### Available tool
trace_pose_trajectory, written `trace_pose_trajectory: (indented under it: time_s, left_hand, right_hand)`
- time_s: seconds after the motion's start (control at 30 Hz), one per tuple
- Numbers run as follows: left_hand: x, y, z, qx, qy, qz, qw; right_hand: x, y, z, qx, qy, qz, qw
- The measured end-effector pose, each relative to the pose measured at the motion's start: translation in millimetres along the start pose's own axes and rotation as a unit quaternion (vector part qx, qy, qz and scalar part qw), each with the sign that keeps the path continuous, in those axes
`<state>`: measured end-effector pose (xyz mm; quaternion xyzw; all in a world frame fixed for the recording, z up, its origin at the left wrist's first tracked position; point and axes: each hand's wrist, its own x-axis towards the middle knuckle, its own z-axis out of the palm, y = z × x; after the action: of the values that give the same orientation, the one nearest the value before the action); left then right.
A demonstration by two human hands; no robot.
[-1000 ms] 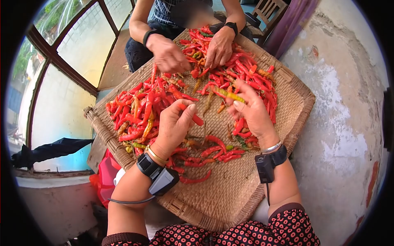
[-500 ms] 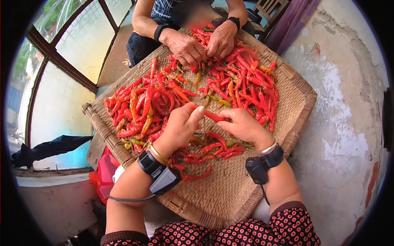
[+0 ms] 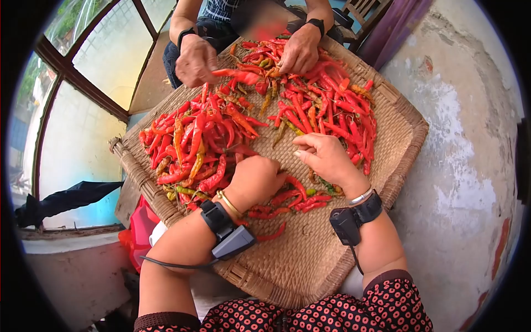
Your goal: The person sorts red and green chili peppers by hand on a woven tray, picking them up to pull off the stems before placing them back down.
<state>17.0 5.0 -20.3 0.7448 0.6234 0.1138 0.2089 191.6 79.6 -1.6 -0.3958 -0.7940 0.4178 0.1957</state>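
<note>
My left hand (image 3: 255,180) is curled closed, knuckles up, above the small near group of red chili peppers (image 3: 276,200). Its fingertips are hidden, so what they hold, if anything, cannot be seen. A blurred red chili pepper (image 3: 241,149) shows just beyond its knuckles. My right hand (image 3: 326,159) hovers by the near edge of the right-hand chili pile (image 3: 343,119), thumb and forefinger pinched together; anything between them is too small to make out. The larger left-hand chili pile (image 3: 191,141) lies beyond my left hand.
All the chilies lie on a square woven tray (image 3: 310,254) with raised rims. Across it, a person's hand (image 3: 198,60) holds a blurred red chili pepper (image 3: 240,76); their other hand (image 3: 300,51) touches the far chilies. A rough wall (image 3: 453,166) stands right, windows (image 3: 83,149) left.
My hands have parted from the red chili pepper they held between them. My left hand has come lower and turned knuckles up. The other person's hand has swung left with a chili.
</note>
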Motion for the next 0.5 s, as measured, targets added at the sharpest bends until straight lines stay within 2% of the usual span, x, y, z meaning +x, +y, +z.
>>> trace_pose_trajectory:
  time_s: [0.03,0.1,0.13,0.2,0.23,0.27,0.33,0.4,0.5]
  left_hand:
    - [2,-3,-1,0.0,0.0,0.0,1.0]
    - [6,-9,-4,-0.265,0.029,-0.011,0.964]
    - [8,-10,-4,-0.264,0.029,-0.009,0.964]
    - [10,-11,-5,-0.483,-0.001,-0.075,0.872]
    - [11,-14,-5,-0.538,-0.017,-0.078,0.839]
    - [11,-12,-7,-0.537,-0.018,-0.077,0.84]
    - [10,-9,-11,-0.573,-0.008,-0.073,0.816]
    - [9,-8,-11,-0.583,-0.011,-0.064,0.81]
    - [8,-6,-12,-0.565,0.001,-0.099,0.819]
  right_hand:
    - [-1,-1,0,0.016,0.002,0.01,1.0]
    - [-1,-3,1,0.033,0.005,0.019,0.999]
    - [-1,-3,2,0.063,-0.015,0.033,0.997]
    - [-1,-5,1,0.092,-0.034,0.047,0.994]
    - [-1,-7,1,0.111,-0.092,0.053,0.988]
    - [-1,-9,2,0.131,-0.149,0.06,0.978]
    - [-3,-7,7,0.155,-0.151,0.051,0.975]
    - [-3,-8,9,0.16,-0.176,0.115,0.965]
    - [-3,-16,3,0.147,-0.14,0.135,0.97]
